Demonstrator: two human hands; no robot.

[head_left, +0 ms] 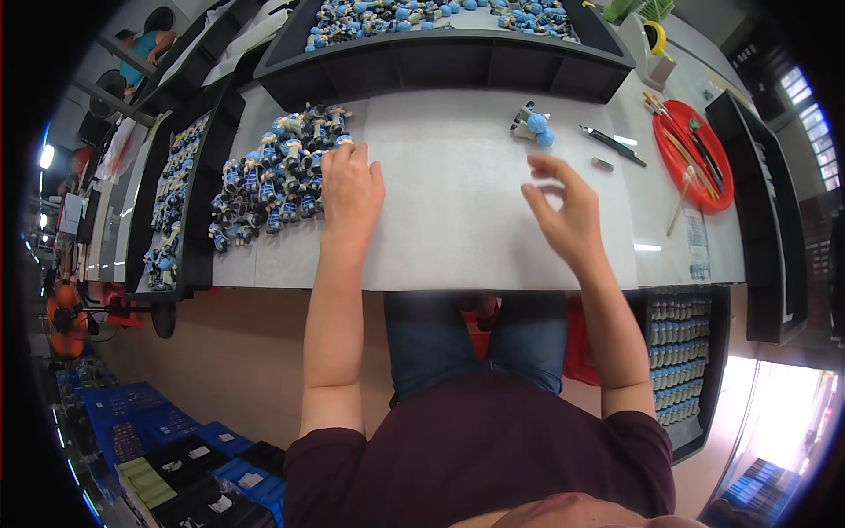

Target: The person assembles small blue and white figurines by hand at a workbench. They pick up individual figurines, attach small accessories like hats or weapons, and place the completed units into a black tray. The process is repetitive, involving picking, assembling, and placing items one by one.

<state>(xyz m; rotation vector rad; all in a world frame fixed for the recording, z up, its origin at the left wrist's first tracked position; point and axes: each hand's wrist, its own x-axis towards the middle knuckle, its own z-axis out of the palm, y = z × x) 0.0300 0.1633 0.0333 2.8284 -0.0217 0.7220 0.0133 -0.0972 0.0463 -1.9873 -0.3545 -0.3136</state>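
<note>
A pile of small blue, white and black doll figurines [282, 163] lies on the left of the white table. At its right edge my left hand [352, 187] reaches in, fingers bent down and closed on a figurine [345, 139] that is mostly hidden beneath them. My right hand [570, 216] hovers over the table to the right, thumb and fingers apart, with nothing in it. Just beyond its fingertips lie a few blue-headed figurines [533, 128], touching each other. A black pen-like tool [613, 145] and a short grey piece [603, 165] rest to their right.
A black tray [449, 69] of figurines spans the far edge; another black tray [195, 202] stands at the left. On the right are a red oval plate [727, 198] with brushes and a tape dispenser [647, 55]. Below right, a crate [682, 431] holds rows of figurines.
</note>
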